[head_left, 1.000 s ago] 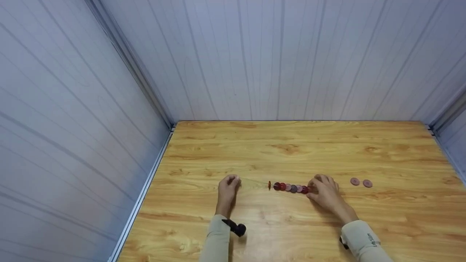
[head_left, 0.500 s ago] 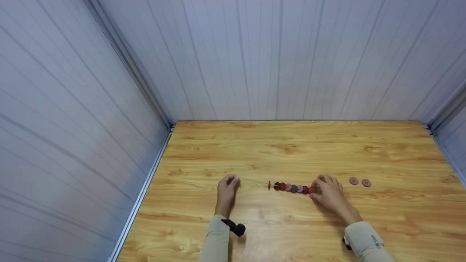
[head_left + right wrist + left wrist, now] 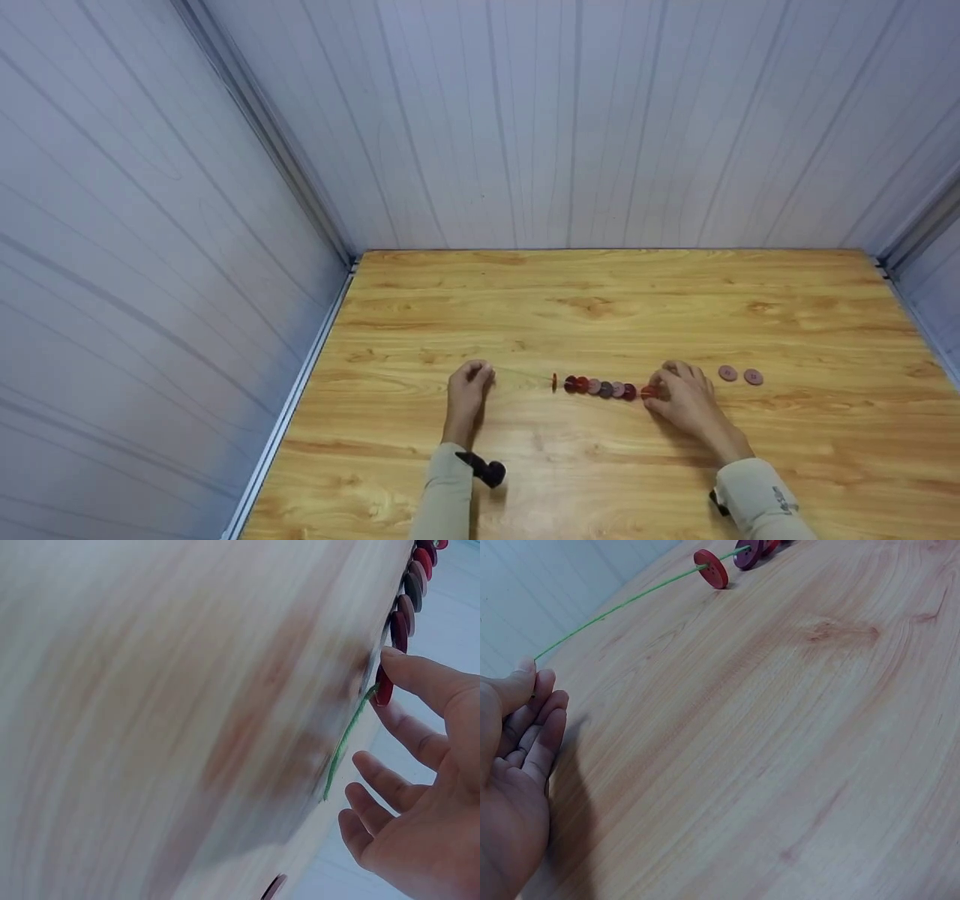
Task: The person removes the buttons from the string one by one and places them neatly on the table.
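Observation:
My left hand (image 3: 466,394) pinches the end of a thin green string (image 3: 619,607) between thumb and forefinger. The string runs right through a red button (image 3: 711,570) standing on edge, then along a row of overlapping red, pink, grey and dark red buttons (image 3: 605,389) on the table. At the row's right end, my right hand (image 3: 682,397) pinches another red button (image 3: 385,688) between thumb and forefinger, a small gap from the dark red button (image 3: 629,391) beside it. From this pinched button a loose green tail hangs out in the right wrist view.
Two loose pink buttons (image 3: 727,373) lie on the wooden table (image 3: 600,300) just right of my right hand. Pale panelled walls (image 3: 480,127) stand along the table's back and left side. Both forearms wear light sleeves (image 3: 442,495) with black wrist mounts.
My right hand has slid a little to the right with the red button, opening a gap between it and the row. My left hand stays in place.

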`<action>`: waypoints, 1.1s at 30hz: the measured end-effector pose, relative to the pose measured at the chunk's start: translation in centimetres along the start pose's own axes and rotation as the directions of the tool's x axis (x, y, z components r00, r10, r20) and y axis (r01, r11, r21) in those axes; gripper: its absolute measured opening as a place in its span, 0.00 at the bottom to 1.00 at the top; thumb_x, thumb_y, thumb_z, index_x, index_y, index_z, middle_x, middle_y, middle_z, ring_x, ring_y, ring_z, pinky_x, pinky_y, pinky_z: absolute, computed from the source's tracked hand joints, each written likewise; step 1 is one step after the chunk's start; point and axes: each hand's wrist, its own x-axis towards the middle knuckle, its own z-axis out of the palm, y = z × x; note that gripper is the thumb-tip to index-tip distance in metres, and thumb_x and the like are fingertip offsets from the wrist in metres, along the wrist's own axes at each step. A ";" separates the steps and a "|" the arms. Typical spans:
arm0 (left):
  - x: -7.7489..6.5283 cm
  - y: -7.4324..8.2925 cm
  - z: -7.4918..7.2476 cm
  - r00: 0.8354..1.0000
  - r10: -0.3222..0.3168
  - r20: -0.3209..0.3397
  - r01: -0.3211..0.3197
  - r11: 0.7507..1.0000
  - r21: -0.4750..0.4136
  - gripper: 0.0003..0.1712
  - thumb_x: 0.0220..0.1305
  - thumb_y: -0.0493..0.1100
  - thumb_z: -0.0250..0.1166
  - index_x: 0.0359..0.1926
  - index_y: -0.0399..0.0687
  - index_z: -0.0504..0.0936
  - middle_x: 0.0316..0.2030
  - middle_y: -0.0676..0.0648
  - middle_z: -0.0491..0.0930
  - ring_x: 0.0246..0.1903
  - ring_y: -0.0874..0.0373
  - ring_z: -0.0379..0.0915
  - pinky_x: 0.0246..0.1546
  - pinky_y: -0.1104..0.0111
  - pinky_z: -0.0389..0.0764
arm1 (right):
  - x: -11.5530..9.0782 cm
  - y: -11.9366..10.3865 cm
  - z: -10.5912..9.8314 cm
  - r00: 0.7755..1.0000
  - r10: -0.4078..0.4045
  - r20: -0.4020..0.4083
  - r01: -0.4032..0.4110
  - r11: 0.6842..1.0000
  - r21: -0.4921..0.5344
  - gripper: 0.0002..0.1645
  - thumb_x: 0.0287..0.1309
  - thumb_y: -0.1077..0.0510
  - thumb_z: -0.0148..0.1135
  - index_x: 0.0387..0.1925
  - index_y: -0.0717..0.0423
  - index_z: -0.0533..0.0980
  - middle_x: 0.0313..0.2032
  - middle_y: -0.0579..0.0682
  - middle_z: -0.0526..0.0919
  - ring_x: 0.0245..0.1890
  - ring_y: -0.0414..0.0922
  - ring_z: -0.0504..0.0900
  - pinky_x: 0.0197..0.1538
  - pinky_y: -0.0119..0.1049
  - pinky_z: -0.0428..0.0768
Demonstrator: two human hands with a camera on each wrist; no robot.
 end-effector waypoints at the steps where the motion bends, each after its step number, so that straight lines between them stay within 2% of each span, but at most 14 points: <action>1: 0.1 -0.1 0.0 1.000 -0.001 -0.004 0.001 1.000 0.004 0.10 0.66 0.32 0.58 0.40 0.23 0.77 0.36 0.31 0.79 0.40 0.40 0.77 0.43 0.57 0.80 | 0.0 0.1 -0.1 1.000 0.003 0.001 -0.003 1.000 0.002 0.14 0.53 0.57 0.69 0.39 0.57 0.77 0.58 0.69 0.67 0.59 0.70 0.59 0.58 0.67 0.53; 7: 0.6 -1.6 -0.1 1.000 -0.011 0.002 0.011 1.000 -0.029 0.11 0.67 0.34 0.58 0.43 0.25 0.77 0.39 0.31 0.79 0.42 0.38 0.76 0.44 0.57 0.80 | -0.2 0.4 -0.2 1.000 0.007 -0.005 -0.007 1.000 -0.014 0.12 0.52 0.57 0.69 0.38 0.56 0.77 0.58 0.70 0.68 0.59 0.70 0.60 0.57 0.67 0.55; 10: 0.3 -1.2 -0.1 1.000 -0.020 0.019 0.021 0.998 -0.054 0.12 0.68 0.34 0.57 0.44 0.24 0.76 0.40 0.29 0.78 0.45 0.34 0.74 0.46 0.53 0.80 | -0.3 0.5 -0.2 1.000 0.012 -0.008 -0.012 1.000 -0.021 0.12 0.52 0.57 0.69 0.37 0.55 0.77 0.58 0.70 0.68 0.59 0.71 0.60 0.57 0.67 0.55; 13: -0.1 -0.1 -0.1 0.999 -0.018 0.026 0.020 0.998 -0.053 0.12 0.67 0.32 0.57 0.44 0.21 0.75 0.40 0.28 0.77 0.45 0.31 0.73 0.47 0.50 0.79 | -0.4 0.5 -0.4 1.000 0.015 -0.007 -0.015 1.000 -0.016 0.12 0.52 0.57 0.69 0.37 0.55 0.77 0.58 0.70 0.68 0.60 0.71 0.59 0.57 0.67 0.54; 23: -0.3 0.3 0.0 1.000 0.013 0.011 -0.013 0.999 -0.038 0.11 0.67 0.30 0.57 0.42 0.20 0.75 0.37 0.27 0.78 0.41 0.34 0.75 0.43 0.52 0.80 | -0.5 0.9 -0.7 1.000 0.029 0.005 -0.029 1.000 0.000 0.13 0.53 0.56 0.69 0.38 0.56 0.77 0.59 0.70 0.66 0.60 0.71 0.58 0.57 0.67 0.54; 28: 0.3 -0.5 -0.1 1.000 -0.002 0.012 0.002 0.999 -0.042 0.11 0.67 0.31 0.57 0.42 0.20 0.75 0.38 0.27 0.77 0.41 0.34 0.74 0.44 0.51 0.79 | -0.6 1.2 -0.9 0.999 0.037 0.005 -0.037 0.999 0.007 0.13 0.53 0.57 0.69 0.39 0.57 0.77 0.59 0.70 0.66 0.61 0.71 0.57 0.58 0.68 0.52; 33: 1.1 -2.0 -0.1 1.000 0.011 -0.005 -0.011 1.000 -0.023 0.11 0.67 0.33 0.58 0.41 0.24 0.77 0.37 0.29 0.78 0.41 0.36 0.75 0.41 0.58 0.81 | -0.7 1.4 -1.1 0.999 0.035 0.004 -0.035 0.999 0.010 0.14 0.53 0.56 0.69 0.39 0.57 0.77 0.59 0.71 0.66 0.60 0.70 0.57 0.57 0.68 0.53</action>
